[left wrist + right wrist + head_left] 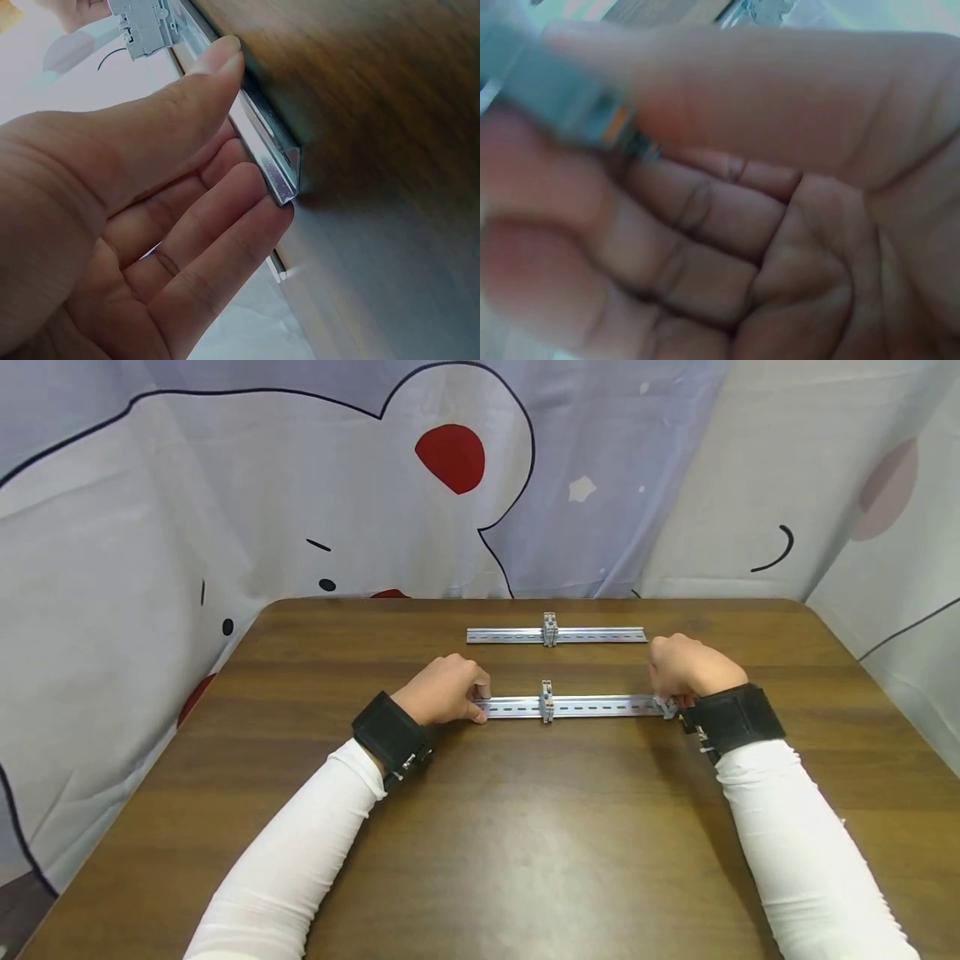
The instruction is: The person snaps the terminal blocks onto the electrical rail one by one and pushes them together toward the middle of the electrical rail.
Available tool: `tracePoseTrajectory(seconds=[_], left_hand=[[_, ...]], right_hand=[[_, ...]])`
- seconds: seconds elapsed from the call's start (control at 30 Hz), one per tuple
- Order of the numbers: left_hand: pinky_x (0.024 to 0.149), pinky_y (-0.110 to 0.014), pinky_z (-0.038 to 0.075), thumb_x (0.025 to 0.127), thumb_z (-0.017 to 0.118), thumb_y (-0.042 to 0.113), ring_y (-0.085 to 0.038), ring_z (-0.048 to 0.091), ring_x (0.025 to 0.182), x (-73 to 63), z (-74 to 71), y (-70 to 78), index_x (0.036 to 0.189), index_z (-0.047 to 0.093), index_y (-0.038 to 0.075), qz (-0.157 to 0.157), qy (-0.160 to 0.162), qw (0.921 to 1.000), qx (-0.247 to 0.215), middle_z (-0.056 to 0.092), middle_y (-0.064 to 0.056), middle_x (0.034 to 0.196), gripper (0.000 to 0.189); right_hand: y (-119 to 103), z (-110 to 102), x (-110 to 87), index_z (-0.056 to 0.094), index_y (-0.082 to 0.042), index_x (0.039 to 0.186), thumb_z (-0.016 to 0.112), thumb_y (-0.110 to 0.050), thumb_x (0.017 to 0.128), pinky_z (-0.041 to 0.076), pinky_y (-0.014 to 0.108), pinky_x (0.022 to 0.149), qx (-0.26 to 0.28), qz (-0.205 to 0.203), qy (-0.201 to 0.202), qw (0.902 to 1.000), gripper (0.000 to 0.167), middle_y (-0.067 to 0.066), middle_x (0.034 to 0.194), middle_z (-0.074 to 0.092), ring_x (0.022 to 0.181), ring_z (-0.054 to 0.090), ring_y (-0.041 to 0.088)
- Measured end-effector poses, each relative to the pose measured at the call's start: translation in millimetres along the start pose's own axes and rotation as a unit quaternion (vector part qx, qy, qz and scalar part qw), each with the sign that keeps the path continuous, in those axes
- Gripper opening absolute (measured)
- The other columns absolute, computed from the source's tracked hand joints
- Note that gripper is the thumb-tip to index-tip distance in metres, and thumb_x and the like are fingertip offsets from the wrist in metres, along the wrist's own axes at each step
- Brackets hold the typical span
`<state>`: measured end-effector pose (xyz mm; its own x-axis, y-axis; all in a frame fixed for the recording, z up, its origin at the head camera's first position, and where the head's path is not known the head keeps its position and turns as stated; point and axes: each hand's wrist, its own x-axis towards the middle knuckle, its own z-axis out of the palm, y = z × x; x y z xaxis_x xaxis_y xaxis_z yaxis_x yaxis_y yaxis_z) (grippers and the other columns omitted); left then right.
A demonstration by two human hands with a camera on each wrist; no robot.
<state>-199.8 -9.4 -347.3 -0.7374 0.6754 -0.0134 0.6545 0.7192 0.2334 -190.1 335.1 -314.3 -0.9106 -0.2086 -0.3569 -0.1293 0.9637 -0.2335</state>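
A slotted metal DIN rail (600, 707) lies crosswise on the table, with a grey terminal block (547, 702) standing near its middle. My left hand (448, 688) pinches the rail's left end; in the left wrist view the thumb lies along one edge and the fingers along the other. At the rail's right end my right hand (693, 667) holds a second grey terminal block (562, 97). That block has a small orange mark and is gripped between thumb and fingers, blurred in the right wrist view. In the head view it overlaps the rail's end, partly hidden by the hand.
Farther back lies a second DIN rail (506, 635), parallel to the first, with a terminal block (550, 629) at its middle. The brown wooden table (480, 827) ends at a printed curtain (300, 493). Black bands (390, 735) circle both wrists.
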Motion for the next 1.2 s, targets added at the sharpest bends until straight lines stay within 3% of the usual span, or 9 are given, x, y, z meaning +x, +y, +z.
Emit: tracePoseTrajectory(seconds=[0.23,0.4,0.53,0.63,0.83,0.97,1.2], left_hand=[[0.070,-0.031,0.047,0.073,0.087,0.026,-0.013,0.056,0.072,-0.9,0.7,0.6,0.083,0.074,0.013,0.005,0.010,0.9999,0.005,0.065,0.004,0.075,0.021],[0.068,-0.031,0.046,0.074,0.086,0.027,-0.013,0.055,0.071,-3.9,4.4,-0.3,0.083,0.074,0.014,-0.002,0.007,1.0000,0.005,0.064,0.005,0.073,0.020],[0.068,-0.031,0.046,0.073,0.086,0.027,-0.013,0.055,0.071,-3.8,5.7,0.3,0.083,0.074,0.014,-0.002,0.010,0.9999,-0.002,0.064,0.005,0.073,0.020],[0.069,-0.031,0.046,0.073,0.087,0.027,-0.012,0.056,0.072,-1.7,4.9,1.7,0.083,0.074,0.014,0.002,0.011,0.9999,-0.005,0.065,0.005,0.074,0.021],[0.071,-0.030,0.048,0.072,0.087,0.027,-0.011,0.058,0.074,1.2,6.4,-0.1,0.084,0.075,0.013,0.014,0.013,0.9998,-0.002,0.068,0.005,0.078,0.022],[0.072,-0.031,0.049,0.072,0.087,0.028,-0.010,0.059,0.075,0.8,7.2,-2.7,0.084,0.074,0.014,0.013,0.015,0.9998,-0.002,0.069,0.005,0.080,0.022],[0.069,-0.030,0.048,0.073,0.086,0.027,-0.011,0.058,0.072,0.2,4.4,-3.0,0.083,0.074,0.014,0.004,0.014,0.9999,-0.006,0.066,0.006,0.076,0.021]], right_hand=[[9,1,-3.1,0.061,0.000,0.079,0.067,0.007,0.077,0.054,0.032,0.054,0.062,-0.009,-0.018,0.9979,0.010,0.015,0.086,0.061,0.055,0.067,0.018],[9,-1,-3.4,0.064,0.000,0.081,0.070,-0.004,0.084,0.054,0.032,0.056,0.067,-0.012,-0.047,0.9966,0.007,0.011,0.076,0.066,0.057,0.067,0.018],[14,-7,-7.6,0.068,0.000,0.089,0.067,-0.022,0.092,0.056,0.034,0.060,0.077,-0.022,-0.072,0.9942,0.023,0.009,0.071,0.067,0.062,0.069,0.020],[23,-11,-12.0,0.068,0.004,0.101,0.064,-0.022,0.094,0.057,0.035,0.064,0.103,-0.040,-0.083,0.9904,0.027,0.009,0.075,0.069,0.068,0.070,0.022],[40,-14,-16.4,0.052,0.017,0.124,0.063,-0.008,0.093,0.058,0.038,0.072,0.199,-0.055,-0.139,0.9686,0.041,0.015,0.086,0.072,0.080,0.071,0.027],[46,-12,-12.5,0.046,0.020,0.127,0.064,-0.001,0.090,0.058,0.037,0.073,0.247,-0.059,-0.153,0.9551,0.047,0.019,0.090,0.072,0.083,0.071,0.028],[51,-9,-4.3,0.048,0.017,0.126,0.067,-0.002,0.089,0.057,0.038,0.076,0.295,-0.048,-0.158,0.9410,0.046,0.021,0.093,0.071,0.084,0.071,0.028]])
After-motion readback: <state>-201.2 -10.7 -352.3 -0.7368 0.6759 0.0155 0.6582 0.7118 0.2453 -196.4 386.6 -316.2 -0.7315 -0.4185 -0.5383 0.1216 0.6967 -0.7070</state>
